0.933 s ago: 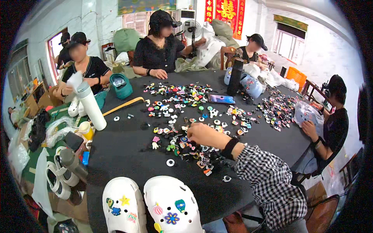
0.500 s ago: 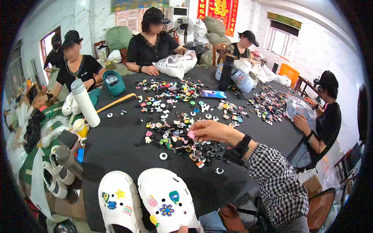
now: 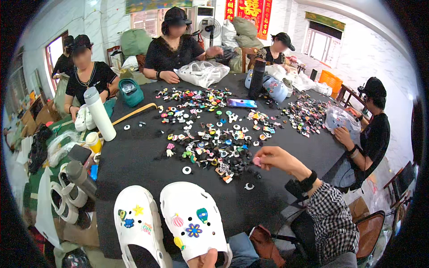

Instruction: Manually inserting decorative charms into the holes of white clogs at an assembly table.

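Black table [image 3: 134, 161] strewn with charms, right hand [image 3: 275, 157] pinching pink charm [image 3: 256, 161], left hand [image 3: 208, 259] steadying white clog [image 3: 194, 223]

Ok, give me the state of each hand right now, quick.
Left hand: only a fingertip shows, at the heel of the right white clog; grip cannot be told.
Right hand: fingers pinched shut on a small pink charm above the pile.

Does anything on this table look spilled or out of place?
Nothing looks wrong. The small colourful charms lie scattered loose over the black table, but as a working pile. The right hand pinches a pink charm; two white clogs lie flat.
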A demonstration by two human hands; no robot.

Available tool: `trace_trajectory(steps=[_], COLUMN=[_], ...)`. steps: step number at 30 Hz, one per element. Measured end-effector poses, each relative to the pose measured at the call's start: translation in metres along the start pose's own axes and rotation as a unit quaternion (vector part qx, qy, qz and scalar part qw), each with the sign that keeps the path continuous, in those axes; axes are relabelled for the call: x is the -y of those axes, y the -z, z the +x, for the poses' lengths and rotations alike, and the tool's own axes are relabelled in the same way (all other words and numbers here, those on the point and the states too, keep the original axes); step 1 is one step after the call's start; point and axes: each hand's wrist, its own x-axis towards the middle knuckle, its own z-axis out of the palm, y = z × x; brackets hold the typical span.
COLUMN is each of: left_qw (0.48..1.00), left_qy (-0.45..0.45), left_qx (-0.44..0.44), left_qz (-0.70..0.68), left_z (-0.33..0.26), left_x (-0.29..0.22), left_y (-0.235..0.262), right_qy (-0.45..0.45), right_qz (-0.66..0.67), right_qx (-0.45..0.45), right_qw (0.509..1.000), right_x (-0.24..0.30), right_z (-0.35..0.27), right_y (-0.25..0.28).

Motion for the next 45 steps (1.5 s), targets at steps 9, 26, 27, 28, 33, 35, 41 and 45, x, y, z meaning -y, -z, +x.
trace_trajectory(steps=[9, 26, 27, 28, 33, 35, 41, 45], left_qw=[0.997, 0.961, 0.995, 0.995, 0.834, 0.825, 0.759, 0.817], left_qy=[0.065, -0.150, -0.046, -0.045, -0.252, -0.285, -0.287, -0.268], left_qx=[-0.048, -0.010, -0.024, -0.025, 0.052, 0.034, 0.036, 0.016], left_qz=[-0.018, 0.233, 0.080, 0.081, 0.488, 0.487, 0.583, 0.510], left_z=[-0.005, -0.006, -0.007, -0.007, -0.012, -0.011, -0.017, -0.015], left_x=[0.010, 0.024, 0.017, 0.017, 0.037, 0.040, 0.048, 0.049], left_y=[-0.003, 0.006, 0.002, 0.002, 0.022, 0.021, 0.028, 0.029], right_qy=[0.010, -0.013, -0.013, -0.014, -0.001, -0.017, 0.034, 0.039], right_qz=[-0.119, -0.033, -0.032, -0.029, -0.083, -0.062, 0.049, 0.021], right_qx=[-0.091, -0.005, -0.004, 0.000, -0.024, -0.038, -0.185, -0.192], right_qw=[0.989, 0.999, 0.999, 0.999, 0.996, 0.997, 0.981, 0.981], right_x=[-0.036, -0.041, -0.040, -0.039, -0.038, -0.045, -0.048, -0.034], right_z=[-0.020, -0.022, -0.023, -0.024, -0.025, -0.024, -0.023, -0.014], right_y=[-0.008, 0.001, 0.000, 0.000, -0.002, 0.002, 0.022, 0.026])
